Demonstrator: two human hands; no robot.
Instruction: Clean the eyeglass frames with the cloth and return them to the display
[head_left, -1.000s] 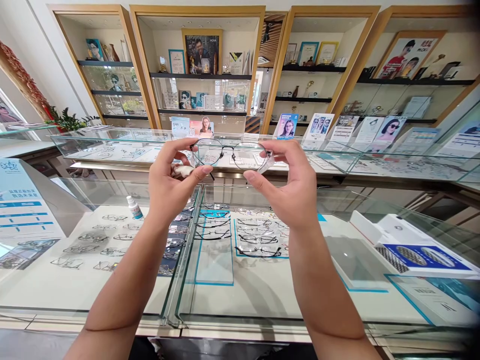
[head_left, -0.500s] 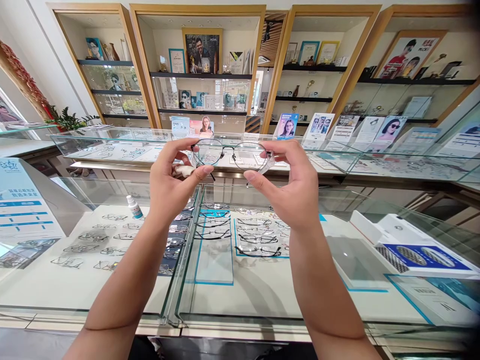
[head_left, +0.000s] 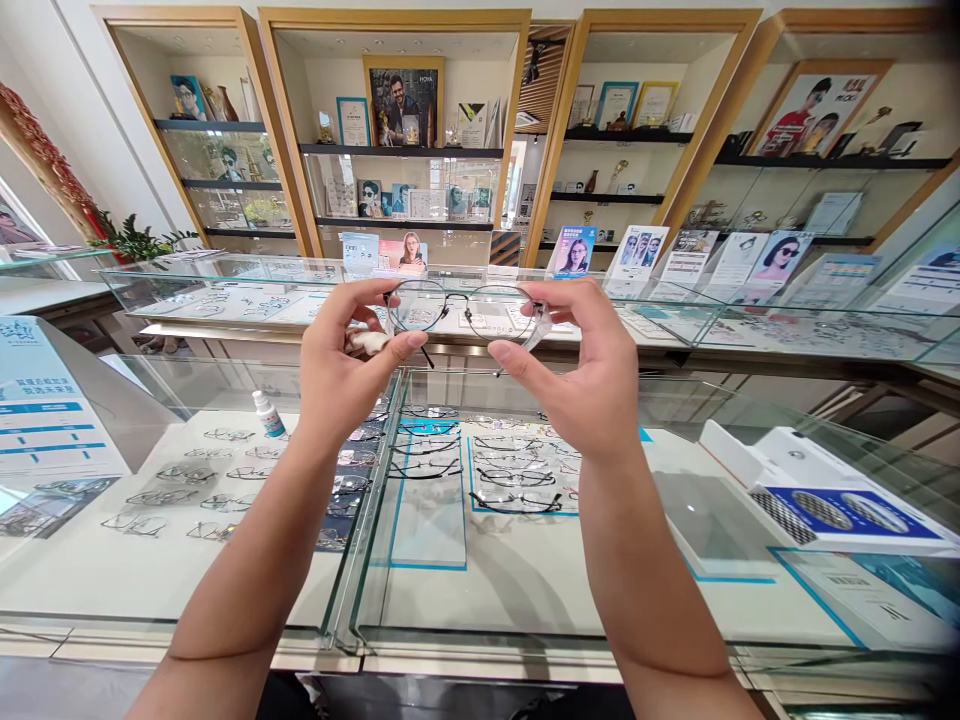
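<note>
A pair of eyeglasses (head_left: pixel 457 300) with thin dark, round rims is held up level above the glass counter. My left hand (head_left: pixel 346 350) grips its left end between thumb and fingers, with a crumpled whitish cloth (head_left: pixel 366 342) tucked in the same hand. On the other end, my right hand (head_left: pixel 581 355) is closed around the frame's edge, thumb below and fingers above. A clear, whitish piece by the right rim is too indistinct to name. The temple arms point away and are mostly hidden.
Below is a glass display case (head_left: pixel 480 620) with rows of eyeglasses (head_left: pixel 517 478) inside. A white spray bottle (head_left: pixel 268 414) stands at left, a white box (head_left: pixel 847 515) lies at right. Another glass case (head_left: pixel 262 300) runs behind, before wooden shelves (head_left: pixel 401 153).
Almost nothing differs. The eyeglasses have tilted very slightly between my hands, and both hands keep their hold.
</note>
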